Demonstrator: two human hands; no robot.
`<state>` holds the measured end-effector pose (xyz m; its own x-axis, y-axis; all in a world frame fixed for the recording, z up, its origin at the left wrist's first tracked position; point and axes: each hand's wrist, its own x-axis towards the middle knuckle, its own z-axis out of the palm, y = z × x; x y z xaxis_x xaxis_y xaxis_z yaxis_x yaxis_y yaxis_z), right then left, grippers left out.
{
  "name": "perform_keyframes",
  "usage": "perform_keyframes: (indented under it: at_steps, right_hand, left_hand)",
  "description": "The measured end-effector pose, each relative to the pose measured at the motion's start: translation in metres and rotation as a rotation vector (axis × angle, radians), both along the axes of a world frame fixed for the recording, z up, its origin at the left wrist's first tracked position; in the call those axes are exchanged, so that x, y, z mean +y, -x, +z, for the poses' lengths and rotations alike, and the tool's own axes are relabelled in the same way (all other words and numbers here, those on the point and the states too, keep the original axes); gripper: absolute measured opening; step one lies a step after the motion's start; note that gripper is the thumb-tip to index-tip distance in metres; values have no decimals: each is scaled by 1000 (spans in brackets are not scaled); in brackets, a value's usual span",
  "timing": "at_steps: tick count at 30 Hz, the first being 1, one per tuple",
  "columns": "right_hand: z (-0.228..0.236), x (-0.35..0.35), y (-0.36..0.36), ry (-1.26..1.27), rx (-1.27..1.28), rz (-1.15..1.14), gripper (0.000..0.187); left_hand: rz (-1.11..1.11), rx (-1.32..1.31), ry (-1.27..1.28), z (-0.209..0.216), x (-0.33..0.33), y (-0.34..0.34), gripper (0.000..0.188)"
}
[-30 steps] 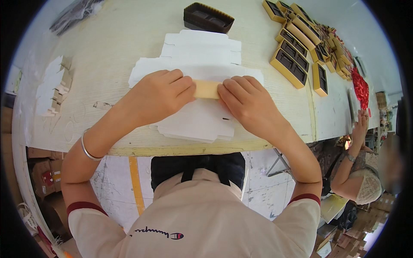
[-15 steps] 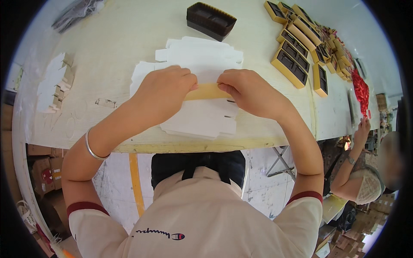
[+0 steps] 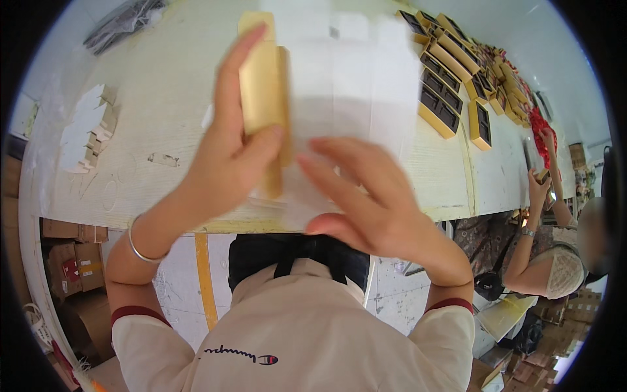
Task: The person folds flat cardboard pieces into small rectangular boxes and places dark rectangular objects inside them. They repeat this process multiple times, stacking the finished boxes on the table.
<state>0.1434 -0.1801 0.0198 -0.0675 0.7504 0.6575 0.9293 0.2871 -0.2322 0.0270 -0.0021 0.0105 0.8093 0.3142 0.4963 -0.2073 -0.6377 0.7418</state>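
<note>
A folding carton blank (image 3: 260, 85), gold on one side and white on the other, is raised off the table with its long side running away from me. My left hand (image 3: 238, 140) grips its gold edge, thumb on one face and fingers along the outer side. The white panels (image 3: 356, 72) spread out to the right, smeared by motion. Beside their near end is my right hand (image 3: 366, 196), fingers and thumb apart and blurred; I cannot tell whether it touches the card. The carton hides the table middle behind it.
Gold boxes with dark inserts (image 3: 439, 101) crowd the right side of the table (image 3: 163, 124). Folded white cartons (image 3: 88, 130) stand at the left, dark plastic bags (image 3: 124, 26) at the far left. A co-worker (image 3: 529, 261) sits at the right, hands near red material (image 3: 541, 134).
The carton blank has been lifted and turned from lying crosswise to lengthwise. My right hand has let go and opened. The co-worker now has both hands raised by the red material.
</note>
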Motion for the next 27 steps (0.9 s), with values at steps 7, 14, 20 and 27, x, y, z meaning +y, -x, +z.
perform_keyframes:
  at_steps: [7, 14, 20, 27]
  right_hand:
    - [-3, -26, -36, -45, -480, -69, 26]
    - [-36, -2, -45, 166, -184, 91, 12]
    - [-32, 14, -52, 489, 256, 2, 13]
    - [-38, 42, -45, 398, 141, -130, 20]
  left_hand:
    - [-338, 493, 374, 23, 46, -7, 85]
    - [-223, 536, -194, -10, 38, -34, 66]
    - [-218, 459, -437, 8, -3, 5, 43]
    - [84, 163, -656, -44, -2, 11, 30]
